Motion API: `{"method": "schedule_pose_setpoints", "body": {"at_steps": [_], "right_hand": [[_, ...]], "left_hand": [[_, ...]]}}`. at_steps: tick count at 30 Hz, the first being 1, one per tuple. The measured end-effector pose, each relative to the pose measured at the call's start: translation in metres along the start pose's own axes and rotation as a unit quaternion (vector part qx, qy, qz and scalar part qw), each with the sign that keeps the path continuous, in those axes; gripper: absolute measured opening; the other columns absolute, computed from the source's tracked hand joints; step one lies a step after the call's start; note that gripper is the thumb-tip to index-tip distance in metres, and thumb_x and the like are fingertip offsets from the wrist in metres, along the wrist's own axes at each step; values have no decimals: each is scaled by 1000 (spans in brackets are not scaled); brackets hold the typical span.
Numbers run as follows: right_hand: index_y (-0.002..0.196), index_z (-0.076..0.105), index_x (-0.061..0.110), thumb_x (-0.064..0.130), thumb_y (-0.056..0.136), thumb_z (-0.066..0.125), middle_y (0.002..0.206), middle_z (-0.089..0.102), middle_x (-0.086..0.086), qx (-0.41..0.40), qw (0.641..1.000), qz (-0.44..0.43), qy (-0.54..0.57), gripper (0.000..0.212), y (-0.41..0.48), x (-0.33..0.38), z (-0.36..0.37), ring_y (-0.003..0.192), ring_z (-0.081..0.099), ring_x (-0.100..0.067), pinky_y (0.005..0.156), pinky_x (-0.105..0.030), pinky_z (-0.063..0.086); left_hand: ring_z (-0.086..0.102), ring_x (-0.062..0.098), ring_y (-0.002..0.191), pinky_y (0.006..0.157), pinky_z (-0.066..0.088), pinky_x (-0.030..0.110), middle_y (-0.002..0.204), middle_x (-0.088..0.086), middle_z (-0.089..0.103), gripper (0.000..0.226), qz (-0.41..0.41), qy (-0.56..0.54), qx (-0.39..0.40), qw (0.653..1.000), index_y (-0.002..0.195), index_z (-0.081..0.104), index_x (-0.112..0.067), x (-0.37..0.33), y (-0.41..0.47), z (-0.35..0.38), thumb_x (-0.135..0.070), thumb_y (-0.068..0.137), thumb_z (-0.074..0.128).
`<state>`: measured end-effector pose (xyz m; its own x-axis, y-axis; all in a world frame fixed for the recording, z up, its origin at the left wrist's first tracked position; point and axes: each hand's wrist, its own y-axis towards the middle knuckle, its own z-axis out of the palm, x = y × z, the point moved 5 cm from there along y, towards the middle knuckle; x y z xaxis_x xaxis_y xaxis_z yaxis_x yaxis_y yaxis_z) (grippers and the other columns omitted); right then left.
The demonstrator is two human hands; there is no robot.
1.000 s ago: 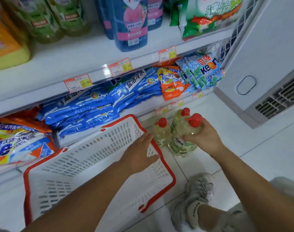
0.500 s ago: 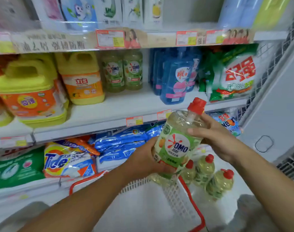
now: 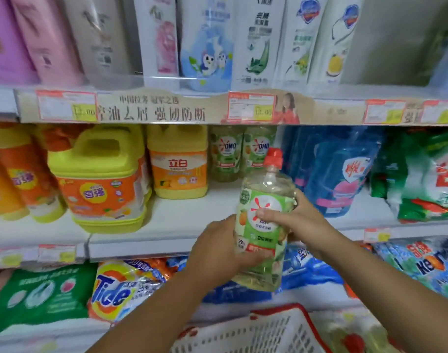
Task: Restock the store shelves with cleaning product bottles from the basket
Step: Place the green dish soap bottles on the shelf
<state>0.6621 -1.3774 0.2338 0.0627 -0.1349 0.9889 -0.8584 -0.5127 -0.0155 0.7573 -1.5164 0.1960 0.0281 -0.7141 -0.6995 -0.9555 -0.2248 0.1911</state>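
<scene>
A clear OMO bottle point(image 3: 265, 200) with a red cap and green label is upright in front of the middle shelf point(image 3: 187, 220). My left hand point(image 3: 217, 248) grips its lower part from the left. My right hand point(image 3: 294, 217) wraps its middle from the right, thumb across the label. Two matching OMO bottles point(image 3: 240, 154) stand at the back of that shelf, with bare shelf in front of them. The white basket with a red rim point(image 3: 268, 329) lies below, at the bottom edge. A blurred red cap point(image 3: 350, 342) of another bottle shows to the right of the basket.
Yellow detergent jugs point(image 3: 177, 161) stand left of the shelf gap and blue refill pouches point(image 3: 342, 171) right of it. Tall refill bags point(image 3: 207, 39) fill the top shelf. Tide bags point(image 3: 118, 289) and blue packs lie on the lower shelf.
The view has risen from the floor to the shelves. My right hand lifted one bottle from the floor, my left hand joined it, and the bottle now stands upright nearer the middle shelf.
</scene>
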Motion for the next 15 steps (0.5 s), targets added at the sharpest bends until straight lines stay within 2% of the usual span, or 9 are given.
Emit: {"method": "schedule_pose_setpoints", "body": {"at_steps": [3,5,7,8,10,12,13,15], "right_hand": [[113,56,31,29,62,92,91,76,9,-9,999,-22,-44,62,43,17,4,76,75,-11,52,-24,51],[109,59,29,30,64,90,84,76,10,-5,999,-29,-44,54,68,28,6,69,73,-7,48,-20,50],[113,60,25,36,60,89,84,77,7,-1,999,-34,-41,61,87,39,9,70,74,-11,52,-24,53],[115,59,25,40,54,88,86,78,5,-3,998,-39,-41,70,94,44,10,74,75,-14,58,-28,56],[113,57,28,40,46,88,90,78,6,-8,997,-59,-40,74,109,51,13,81,76,-17,69,-36,59],[110,57,31,30,52,91,96,77,8,-3,996,-83,-39,67,119,53,16,87,75,-15,74,-37,60],[109,57,32,24,56,92,98,77,8,1,995,-92,-40,64,124,51,19,89,75,-14,77,-38,60],[113,53,33,22,50,93,103,76,9,2,993,-108,-45,75,132,39,23,94,73,-12,87,-41,58]], "left_hand": [[47,8,120,97,37,26,129,-16,58,61,24,98,-39,994,131,49,-42,28,25,-16,-77,80,45],[39,11,133,104,29,26,144,-8,49,82,27,145,-56,987,145,42,-32,51,30,-24,-82,82,22],[35,13,140,111,25,27,150,-3,46,102,15,161,-61,985,147,42,-27,70,33,-32,-89,75,3],[33,13,142,112,24,28,151,-3,44,105,11,175,-56,983,147,42,-27,78,35,-34,-90,73,1],[27,12,146,116,20,30,156,-8,36,97,17,251,-26,968,149,37,-31,91,41,-34,-89,75,13],[19,11,149,119,16,34,161,-9,26,91,27,316,11,948,151,31,-34,98,43,-27,-87,77,27],[17,11,150,120,15,35,162,-10,23,90,22,327,25,945,152,29,-35,102,44,-25,-86,78,32],[16,9,150,120,14,36,163,-12,19,87,18,327,29,945,152,28,-37,107,46,-22,-84,80,39]]}}
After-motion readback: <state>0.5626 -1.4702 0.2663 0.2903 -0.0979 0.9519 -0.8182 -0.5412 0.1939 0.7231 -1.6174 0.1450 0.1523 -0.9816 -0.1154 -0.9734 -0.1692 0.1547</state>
